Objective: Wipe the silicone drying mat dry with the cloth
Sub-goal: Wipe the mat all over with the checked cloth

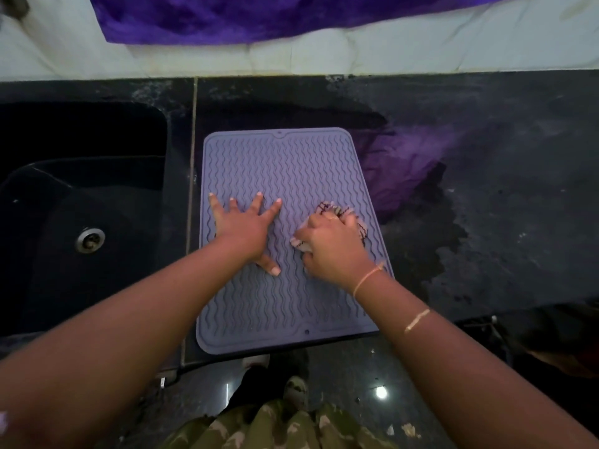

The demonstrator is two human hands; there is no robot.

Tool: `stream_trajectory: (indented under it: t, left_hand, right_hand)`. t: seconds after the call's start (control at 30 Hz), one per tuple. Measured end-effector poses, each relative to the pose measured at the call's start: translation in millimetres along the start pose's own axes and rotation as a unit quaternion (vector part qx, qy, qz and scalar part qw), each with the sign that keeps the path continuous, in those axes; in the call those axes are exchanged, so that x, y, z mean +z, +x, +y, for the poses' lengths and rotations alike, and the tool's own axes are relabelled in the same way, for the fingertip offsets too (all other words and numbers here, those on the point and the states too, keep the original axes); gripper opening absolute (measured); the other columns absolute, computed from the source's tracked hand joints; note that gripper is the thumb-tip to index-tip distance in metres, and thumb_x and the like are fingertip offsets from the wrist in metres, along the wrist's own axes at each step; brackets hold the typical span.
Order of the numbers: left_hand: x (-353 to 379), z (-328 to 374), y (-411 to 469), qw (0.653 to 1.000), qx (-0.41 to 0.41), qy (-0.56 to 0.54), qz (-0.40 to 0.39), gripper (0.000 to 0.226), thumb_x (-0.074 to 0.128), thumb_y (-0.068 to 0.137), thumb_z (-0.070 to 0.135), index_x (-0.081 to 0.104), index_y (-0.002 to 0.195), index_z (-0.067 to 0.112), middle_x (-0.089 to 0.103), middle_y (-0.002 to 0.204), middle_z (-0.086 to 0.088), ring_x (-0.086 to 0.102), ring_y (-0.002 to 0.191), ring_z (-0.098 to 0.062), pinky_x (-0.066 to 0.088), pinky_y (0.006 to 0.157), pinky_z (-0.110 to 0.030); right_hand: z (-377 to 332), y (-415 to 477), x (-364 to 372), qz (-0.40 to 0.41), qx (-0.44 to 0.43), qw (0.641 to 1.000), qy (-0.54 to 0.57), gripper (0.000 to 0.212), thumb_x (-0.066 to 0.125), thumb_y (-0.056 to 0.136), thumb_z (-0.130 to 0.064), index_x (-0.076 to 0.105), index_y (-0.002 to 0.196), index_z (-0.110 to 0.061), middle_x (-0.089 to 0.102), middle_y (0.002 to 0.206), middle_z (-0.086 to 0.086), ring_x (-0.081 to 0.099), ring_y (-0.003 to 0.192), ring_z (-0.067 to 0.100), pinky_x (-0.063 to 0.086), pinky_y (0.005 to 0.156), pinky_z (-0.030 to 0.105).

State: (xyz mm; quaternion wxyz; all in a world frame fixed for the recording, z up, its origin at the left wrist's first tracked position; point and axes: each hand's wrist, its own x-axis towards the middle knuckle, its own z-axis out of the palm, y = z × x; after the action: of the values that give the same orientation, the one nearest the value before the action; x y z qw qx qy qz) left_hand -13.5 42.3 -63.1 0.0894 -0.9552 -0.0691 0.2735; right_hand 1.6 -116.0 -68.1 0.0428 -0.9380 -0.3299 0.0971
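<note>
A dark sink (81,196) lies left of everything. The left hand (241,230) presses flat on the grey silicone drying mat (285,306), fingers (259,204) spread wide, ridged mat beneath and beyond them. To its right, the right hand (330,246) bunches the checked cloth (337,211), fingers curled around it; cloth pokes out past the knuckles, touching the mat's right side.

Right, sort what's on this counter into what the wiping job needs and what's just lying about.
Part of the job:
- silicone drying mat
- checked cloth, bunched under the right hand
- left hand, spread flat on the mat, fingers splayed

Just lying about:
- sink with its drain
- purple fabric beside the mat
- purple cloth at the back
</note>
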Motion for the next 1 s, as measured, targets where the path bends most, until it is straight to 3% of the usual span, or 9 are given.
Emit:
stream_trajectory:
  t: [0.2,0.37,0.43,0.5,0.57,0.63,0.77,1.0]
  left_hand:
    - [-2,1,-1,1.000,-0.010,0.010,-0.001,0.134,0.064,0.051,0.080,-0.021,0.145,0.037,-0.013,0.158,0.001,0.005,0.143,-0.040,-0.004,0.106,-0.068]
    - [0,1,-6,1.000,-0.005,0.008,0.006,0.130,0.063,0.054,0.079,-0.017,0.146,0.035,-0.011,0.159,-0.001,0.004,0.143,-0.040,-0.003,0.108,-0.068]
    - [4,2,-11,1.000,0.001,0.006,0.027,0.125,0.063,0.058,0.077,-0.009,0.149,0.033,-0.005,0.159,-0.003,0.007,0.143,-0.040,-0.003,0.108,-0.067]
    - [11,4,-18,0.998,0.018,-0.024,0.048,0.114,0.066,0.064,0.071,0.003,0.150,0.032,0.002,0.159,-0.001,0.012,0.143,-0.036,0.000,0.109,-0.065]
    - [16,4,-23,0.996,0.039,-0.073,0.028,0.106,0.068,0.068,0.063,0.008,0.150,0.032,0.004,0.159,0.001,0.013,0.143,-0.033,0.006,0.110,-0.062]
    - [18,4,-25,0.994,0.047,-0.101,-0.008,0.110,0.070,0.069,0.061,0.001,0.150,0.032,-0.002,0.159,0.002,0.007,0.144,-0.032,0.006,0.110,-0.061]
    - [14,5,-24,0.996,0.046,-0.071,-0.036,0.114,0.068,0.069,0.064,-0.006,0.150,0.031,-0.007,0.159,0.002,0.004,0.144,-0.033,0.006,0.110,-0.062]
    - [6,14,-26,0.998,0.015,-0.053,-0.039,0.114,0.070,0.068,0.062,-0.002,0.150,0.030,-0.004,0.159,0.002,0.009,0.144,-0.033,0.005,0.110,-0.064]
  right_hand:
    - [2,-52,1,-0.055,-0.034,0.996,0.058,0.035,0.059,0.080,-0.032,0.063,0.114,-0.031,0.054,0.112,-0.007,0.045,0.113,0.019,0.023,0.087,0.039]
    - [10,-62,-12,-0.142,-0.056,0.983,0.106,0.029,0.058,0.082,-0.038,0.066,0.110,-0.032,0.059,0.110,-0.011,0.049,0.112,0.015,0.027,0.093,0.040]
    - [17,-57,-19,-0.114,-0.034,0.974,0.195,0.029,0.059,0.084,-0.035,0.068,0.110,-0.026,0.063,0.107,-0.007,0.055,0.105,0.017,0.038,0.097,0.043]
    - [21,-42,-25,-0.030,0.012,0.967,0.253,0.036,0.060,0.084,-0.027,0.064,0.119,-0.022,0.062,0.108,0.002,0.056,0.104,0.021,0.044,0.095,0.047]
    - [21,-19,-27,0.057,0.044,0.976,0.205,0.039,0.057,0.084,-0.023,0.060,0.123,-0.023,0.059,0.108,0.005,0.053,0.107,0.025,0.041,0.095,0.047]
    - [17,4,-27,0.097,0.054,0.988,0.110,0.040,0.055,0.084,-0.019,0.058,0.123,-0.027,0.057,0.114,0.003,0.049,0.113,0.025,0.033,0.097,0.045]
    - [-3,24,-10,0.013,0.019,1.000,-0.020,0.039,0.050,0.084,-0.013,0.057,0.122,-0.023,0.053,0.126,0.003,0.043,0.124,0.025,0.024,0.104,0.047]
    - [-11,-9,-4,-0.006,-0.043,0.995,-0.091,0.034,0.049,0.085,-0.013,0.061,0.117,-0.019,0.052,0.117,0.004,0.044,0.119,0.027,0.024,0.101,0.050]
